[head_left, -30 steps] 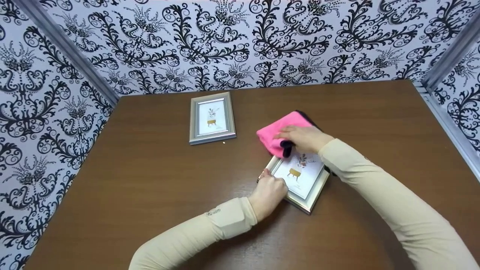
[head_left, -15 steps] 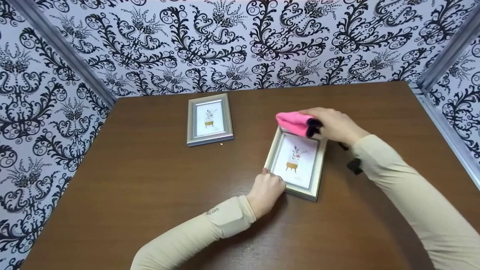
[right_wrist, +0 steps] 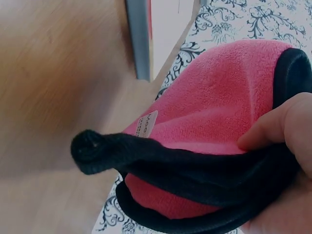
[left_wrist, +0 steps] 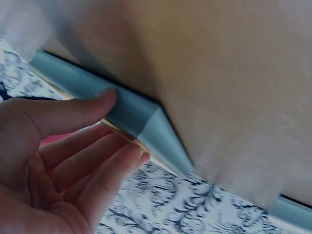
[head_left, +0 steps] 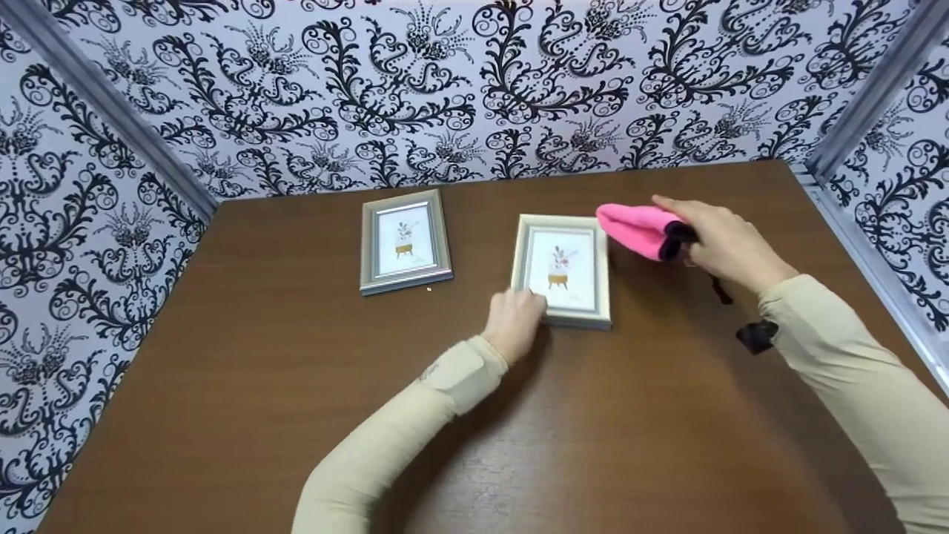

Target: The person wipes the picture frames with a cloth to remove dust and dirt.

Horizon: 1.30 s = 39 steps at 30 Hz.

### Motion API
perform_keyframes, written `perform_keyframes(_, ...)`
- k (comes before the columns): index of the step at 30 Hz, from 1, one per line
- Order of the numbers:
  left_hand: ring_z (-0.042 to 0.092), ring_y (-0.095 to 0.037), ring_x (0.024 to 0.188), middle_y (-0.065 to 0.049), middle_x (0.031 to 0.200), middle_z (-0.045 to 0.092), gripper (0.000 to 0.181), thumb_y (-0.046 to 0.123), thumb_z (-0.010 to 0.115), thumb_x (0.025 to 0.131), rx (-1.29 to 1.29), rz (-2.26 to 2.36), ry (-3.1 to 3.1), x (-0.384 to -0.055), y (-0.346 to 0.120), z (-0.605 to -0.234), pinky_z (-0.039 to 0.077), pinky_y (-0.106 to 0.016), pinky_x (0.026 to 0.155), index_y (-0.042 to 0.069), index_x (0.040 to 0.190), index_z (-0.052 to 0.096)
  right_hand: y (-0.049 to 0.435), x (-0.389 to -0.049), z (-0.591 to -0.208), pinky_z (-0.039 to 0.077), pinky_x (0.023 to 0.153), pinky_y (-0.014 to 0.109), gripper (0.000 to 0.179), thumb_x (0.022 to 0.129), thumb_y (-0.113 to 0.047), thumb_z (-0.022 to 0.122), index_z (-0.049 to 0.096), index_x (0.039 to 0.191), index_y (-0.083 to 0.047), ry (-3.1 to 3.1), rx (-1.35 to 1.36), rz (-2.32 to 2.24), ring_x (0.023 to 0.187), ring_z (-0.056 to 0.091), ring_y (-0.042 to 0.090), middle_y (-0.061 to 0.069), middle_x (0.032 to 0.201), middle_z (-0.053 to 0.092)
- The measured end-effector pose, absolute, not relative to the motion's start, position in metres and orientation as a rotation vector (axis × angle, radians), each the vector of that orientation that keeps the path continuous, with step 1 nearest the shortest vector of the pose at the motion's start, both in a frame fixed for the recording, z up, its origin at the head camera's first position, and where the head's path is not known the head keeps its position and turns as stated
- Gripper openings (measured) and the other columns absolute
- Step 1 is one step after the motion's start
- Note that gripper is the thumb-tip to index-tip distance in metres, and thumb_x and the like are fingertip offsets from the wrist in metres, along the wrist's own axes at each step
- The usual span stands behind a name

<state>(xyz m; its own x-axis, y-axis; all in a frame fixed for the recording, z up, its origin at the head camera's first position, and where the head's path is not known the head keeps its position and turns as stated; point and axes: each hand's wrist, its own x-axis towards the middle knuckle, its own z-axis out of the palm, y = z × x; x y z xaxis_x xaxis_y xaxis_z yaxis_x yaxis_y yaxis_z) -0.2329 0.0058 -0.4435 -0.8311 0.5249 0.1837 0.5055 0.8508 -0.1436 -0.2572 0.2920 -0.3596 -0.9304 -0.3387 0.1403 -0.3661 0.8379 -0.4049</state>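
Note:
A cream picture frame (head_left: 602, 282) with a flower-vase print lies flat right of the table's middle. My left hand (head_left: 513, 320) grips its near left corner. In the left wrist view the thumb (left_wrist: 105, 100) presses the frame's blue-grey side (left_wrist: 131, 114) and the fingers lie over its face. My right hand (head_left: 730, 241) pinches a folded pink cloth (head_left: 634, 226) with black edging, held just right of the frame's far right corner. The right wrist view shows the cloth's folds hanging from thumb and fingers, with a small white label (right_wrist: 146, 124).
A second, silver-beige picture frame (head_left: 443, 245) with a similar print lies to the left. A tiny white speck (head_left: 428, 289) is on the brown table (head_left: 296, 356) near it. Patterned walls (head_left: 445, 89) close off the back and sides.
The cloth has left the frame's face and moved right with my right hand. My left hand has pushed the cream frame away from me and turned it straighter.

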Motion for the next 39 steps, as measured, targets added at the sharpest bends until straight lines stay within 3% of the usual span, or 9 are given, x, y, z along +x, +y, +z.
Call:
perform_keyframes(9,0.068,-0.026,0.073,-0.006,0.081,0.070,0.010,0.004,0.066,0.084,-0.607,0.086,-2.850,-0.272,0.007,-0.444,0.056,-0.037,0.055,0.010,0.084,0.074,0.311,-0.257,-0.363,0.045,0.071,0.063,0.059,0.083,0.005,0.062,0.051,0.139,-0.010,-2.964,0.479,0.645,0.103,0.055,0.046,0.023,0.132,0.053)
perform_keyframes(15,0.068,-0.027,0.077,-0.008,0.085,0.071,0.012,0.002,0.064,0.085,-0.542,0.055,-2.866,-0.294,0.002,-0.444,0.056,-0.038,0.058,0.009,0.085,0.074,0.323,-0.261,-0.376,0.043,0.072,0.068,0.054,0.084,0.005,0.055,0.053,0.137,-0.008,-2.991,0.420,0.548,0.107,0.053,0.051,0.023,0.132,0.054)
perform_keyframes(19,0.068,-0.029,0.081,-0.010,0.088,0.071,0.013,0.002,0.062,0.086,-0.499,-0.019,-2.896,-0.309,-0.006,-0.444,0.057,-0.041,0.063,0.008,0.087,0.073,0.323,-0.261,-0.391,0.043,0.073,0.070,0.060,0.079,0.007,0.056,0.050,0.137,-0.004,-3.073,0.417,0.475,0.105,0.052,0.056,0.027,0.132,0.051)
perform_keyframes(22,0.068,-0.031,0.083,-0.012,0.090,0.071,0.010,0.002,0.065,0.084,-0.482,-0.069,-2.922,-0.319,-0.011,-0.444,0.057,-0.043,0.064,0.006,0.088,0.073,0.320,-0.255,-0.402,0.042,0.084,0.068,0.064,0.076,0.006,0.059,0.046,0.138,0.003,-3.162,0.556,0.500,0.112,0.049,0.055,0.031,0.132,0.049)
perform_keyframes(27,0.068,-0.034,0.087,-0.016,0.095,0.070,0.011,0.007,0.070,0.082,-0.434,-0.142,-3.000,-0.329,-0.020,-0.444,0.057,-0.044,0.068,0.004,0.092,0.072,0.314,-0.239,-0.406,0.023,0.106,0.063,0.072,0.083,-0.012,0.067,0.033,0.143,0.010,-3.333,0.848,0.577,0.131,0.026,0.055,0.041,0.141,0.028)
perform_keyframes(31,0.067,-0.035,0.089,-0.017,0.097,0.069,0.013,0.006,0.068,0.082,-0.423,-0.195,-3.021,-0.329,-0.027,-0.440,0.057,-0.046,0.069,0.002,0.095,0.070,0.306,-0.232,-0.394,0.017,0.107,0.064,0.079,0.086,-0.030,0.070,0.031,0.147,0.003,-3.384,0.881,0.546,0.134,0.018,0.055,0.040,0.146,0.021)
perform_keyframes(34,0.065,-0.033,0.094,-0.017,0.100,0.068,0.016,0.006,0.066,0.082,-0.433,-0.195,-2.994,-0.329,-0.030,-0.434,0.056,-0.046,0.073,0.002,0.098,0.069,0.300,-0.233,-0.382,0.015,0.108,0.064,0.077,0.088,-0.034,0.068,0.033,0.147,0.001,-3.347,0.900,0.502,0.134,0.018,0.055,0.037,0.147,0.022)
perform_keyframes(39,0.057,-0.032,0.108,-0.016,0.110,0.063,0.024,0.010,0.066,0.083,-0.442,-0.112,-2.931,-0.330,-0.041,-0.427,0.048,-0.043,0.091,0.002,0.107,0.069,0.295,-0.240,-0.370,0.015,0.105,0.069,0.073,0.090,-0.034,0.065,0.034,0.147,-0.002,-3.254,0.896,0.408,0.134,0.016,0.057,0.034,0.149,0.023)
